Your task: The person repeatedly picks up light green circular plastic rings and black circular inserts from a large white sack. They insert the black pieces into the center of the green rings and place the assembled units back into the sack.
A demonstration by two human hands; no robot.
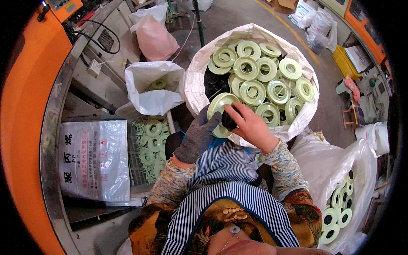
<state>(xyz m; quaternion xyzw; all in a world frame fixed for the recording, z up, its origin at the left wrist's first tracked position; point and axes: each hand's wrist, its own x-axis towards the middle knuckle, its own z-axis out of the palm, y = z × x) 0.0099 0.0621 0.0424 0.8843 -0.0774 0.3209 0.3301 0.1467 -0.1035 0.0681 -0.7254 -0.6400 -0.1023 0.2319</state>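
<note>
My left hand (196, 138), in a grey glove, grips pale green plastic flanged rings (217, 102) at the near edge of a big white woven sack (195, 68). They look stacked, but I cannot tell how many there are. Bare fingers of my right hand (255, 127) close on a black round plastic part (228, 120), held against the rings; where the two meet is partly hidden. Inside the sack lie many loose green rings (248, 43), with black parts (213, 83) showing at its left side.
On the right, a translucent bag (314, 163) holds green rings with black centres (330, 233). To the left are a small white bag (155, 102), a tray with green rings and scraps (148, 156), a printed plastic sack (95, 161) and an orange machine (25, 127). A pink bag (156, 40) stands farther back.
</note>
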